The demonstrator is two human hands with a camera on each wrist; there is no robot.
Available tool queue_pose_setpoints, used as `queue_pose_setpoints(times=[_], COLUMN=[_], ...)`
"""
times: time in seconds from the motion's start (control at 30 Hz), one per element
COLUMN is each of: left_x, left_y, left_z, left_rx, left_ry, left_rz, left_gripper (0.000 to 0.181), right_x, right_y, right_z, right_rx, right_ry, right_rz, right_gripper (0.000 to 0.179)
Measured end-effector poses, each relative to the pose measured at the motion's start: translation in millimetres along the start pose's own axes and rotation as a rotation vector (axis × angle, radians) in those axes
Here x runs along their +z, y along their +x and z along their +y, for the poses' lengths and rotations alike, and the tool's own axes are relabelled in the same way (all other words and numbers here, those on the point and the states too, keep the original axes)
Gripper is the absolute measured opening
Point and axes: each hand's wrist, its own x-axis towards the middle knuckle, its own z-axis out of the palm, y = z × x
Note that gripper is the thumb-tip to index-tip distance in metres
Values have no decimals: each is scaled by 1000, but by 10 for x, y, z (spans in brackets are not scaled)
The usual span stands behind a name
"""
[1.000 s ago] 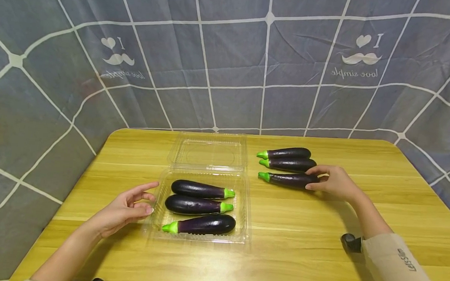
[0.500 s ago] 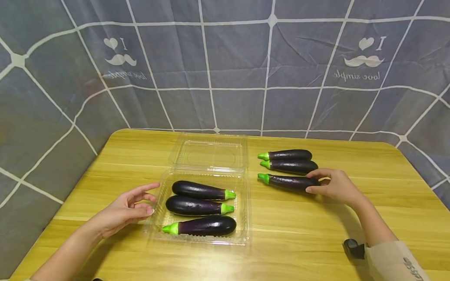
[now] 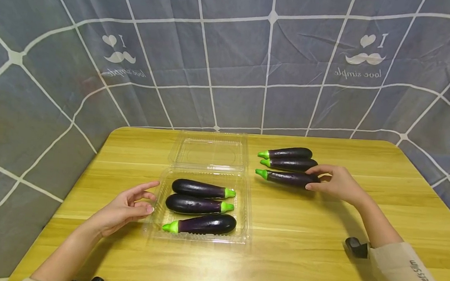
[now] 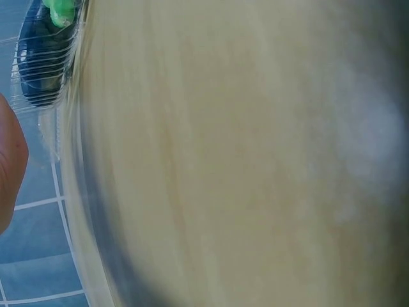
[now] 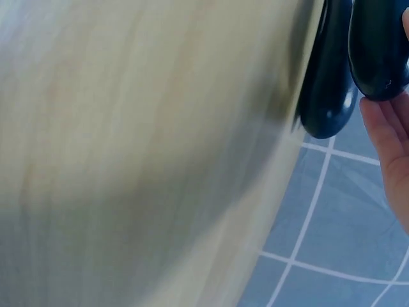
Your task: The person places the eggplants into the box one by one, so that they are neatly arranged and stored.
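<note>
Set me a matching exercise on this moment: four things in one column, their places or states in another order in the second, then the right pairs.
Things
1. Right hand
2. Left hand
3. Clear plastic lid
4. Grey cloth with white lines

Places or states
A. Opened out on the far side of the clear plastic base
B. Upright behind the pale wooden table
C. Beside the base's left edge, holding nothing
D. Fingers at the blunt end of a long, dark purple eggplant with a green stem

Right pairs: 1-D, 2-C, 3-A, 4-B.
</note>
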Motion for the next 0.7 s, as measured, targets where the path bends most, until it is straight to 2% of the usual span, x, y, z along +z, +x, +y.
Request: queue_pose_setpoints(times=[0.43, 0.7], left_x=[2, -3], left_y=[7, 2], left_z=[5, 1], left_rx=[-3, -1], left_ry=[3, 7], left_rz=[5, 0], left_gripper=[60, 60], right_x=[33, 62], right_y=[29, 51], right_z=[-212, -349], right_rx=[-90, -153], right_ry=[-17, -34], right_rz=[32, 21], right_gripper=[35, 33])
